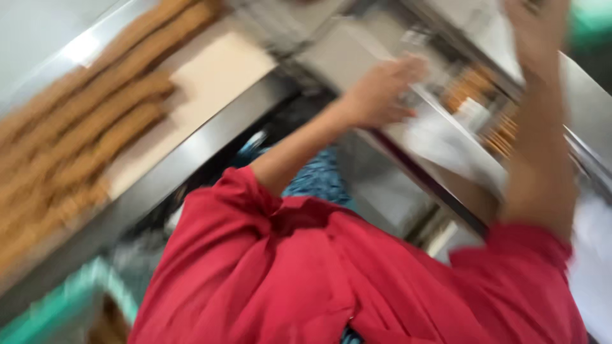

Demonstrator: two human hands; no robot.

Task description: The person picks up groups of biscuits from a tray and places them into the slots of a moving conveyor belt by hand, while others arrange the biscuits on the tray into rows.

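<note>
Reaching up from a loose red sleeve (pixel 331 274), the left hand (pixel 381 92) lies at the near edge of the long metal channel (pixel 440 150). Its fingers look partly spread and lightly curled against the rim. Motion blur hides whether they pinch anything, so I cannot tell its grip. The right hand (pixel 534 28) is raised over the far side of the channel and cut by the top of the picture. How far open it is cannot be told either.

Small orange-brown pieces (pixel 475 86) sit packed in short rows inside the channel, between the two hands and nearer the right forearm. They seem to be what the hands are busy with.

As a judgement, work like this goes best with the left hand steadying on the rim. The right should come down from straight above, touching the rows gently so that brittle pieces do not crack or tip out of line.

The channel looks like smooth, shiny sheet steel with a dark lower edge. Well to the left of it, a steel table (pixel 191 156) carries long tan sticks (pixel 95 114) with a rough, crumbly, baked-looking surface, lying side by side on a pale flat sheet (pixel 220 70). Below the channel, a blue patterned cloth (pixel 319 178) shows beside the sleeve. Far to the channel's lower left stands the corner of a green crate (pixel 57 299).
</note>
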